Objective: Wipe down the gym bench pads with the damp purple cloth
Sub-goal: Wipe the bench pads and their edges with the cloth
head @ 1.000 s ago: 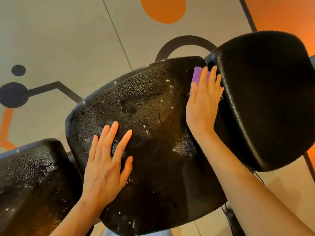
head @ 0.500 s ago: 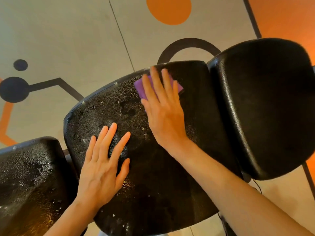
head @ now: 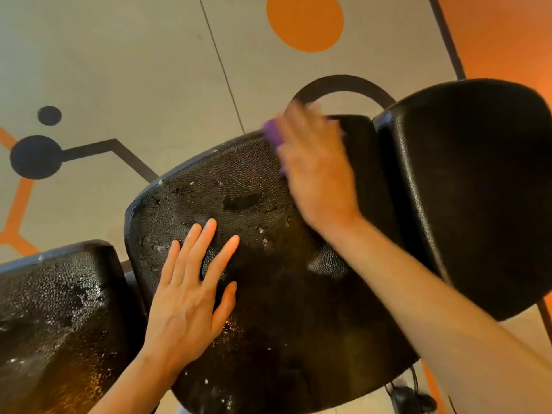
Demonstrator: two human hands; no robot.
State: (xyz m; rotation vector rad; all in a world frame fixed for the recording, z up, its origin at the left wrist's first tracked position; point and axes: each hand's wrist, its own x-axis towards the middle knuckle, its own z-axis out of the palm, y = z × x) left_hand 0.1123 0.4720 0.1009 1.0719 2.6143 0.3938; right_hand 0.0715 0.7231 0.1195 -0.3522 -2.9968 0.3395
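Right hand: flat on purple cloth (blurred), upper centre, middle pad.
Left hand: fingers straight, spread on same pad.

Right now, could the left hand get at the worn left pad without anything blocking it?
Probably yes. The left hand rests flat on the middle pad, right beside the left pad, with nothing lying between them.

The floor is pale grey, crossed by thin seams. Painted on it are an orange circle, black dots joined by dark lines, and a broad orange area at upper right.
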